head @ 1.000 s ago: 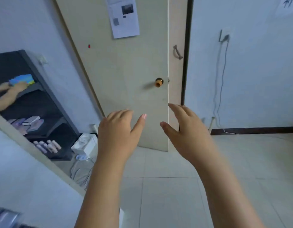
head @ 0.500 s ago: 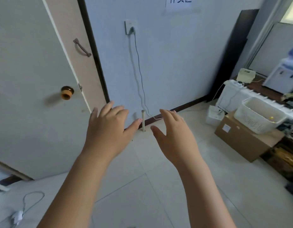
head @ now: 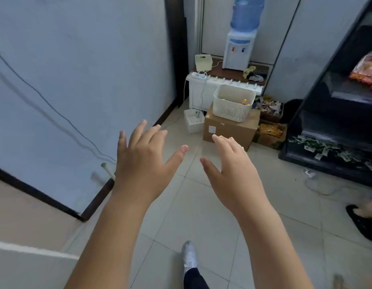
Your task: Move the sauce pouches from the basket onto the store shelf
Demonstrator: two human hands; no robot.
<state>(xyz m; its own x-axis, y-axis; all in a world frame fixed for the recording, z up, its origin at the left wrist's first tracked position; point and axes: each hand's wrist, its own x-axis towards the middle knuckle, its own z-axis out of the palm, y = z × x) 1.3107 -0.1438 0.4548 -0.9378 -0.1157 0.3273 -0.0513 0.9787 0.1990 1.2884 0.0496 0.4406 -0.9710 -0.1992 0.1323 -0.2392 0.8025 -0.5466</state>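
1. Sauce pouches show only as a few small yellow-and-red packets. They lie low inside the white slotted plastic basket, against its far right wall. The basket stands on a brown cardboard box on the tiled floor, near the black store shelf at the right.
2. The basket looks mostly bare inside, so I judge that little of its load is left. The packets are too small to count.
3. Small green-and-white sachets lie scattered on the shelf's lowest board. I cannot tell whether any of them are the task's pouches, so how much has been shelved is unclear.
4. Neither hand carries anything. The left hand is held out palm down, its fingers straight and spread apart. The right hand is also out, with its fingers extended, close together and slightly bent, and the thumb standing apart.
5. The pouches are well apart from both hands, ahead and to the right of the fingertips. The right hand's fingers are the nearer; they overlap the box's lower front in the view but touch nothing.
6. I judge this to be the approach to the basket. Reaching in, pinching a pouch and carrying it to the shelf are yet to be done.
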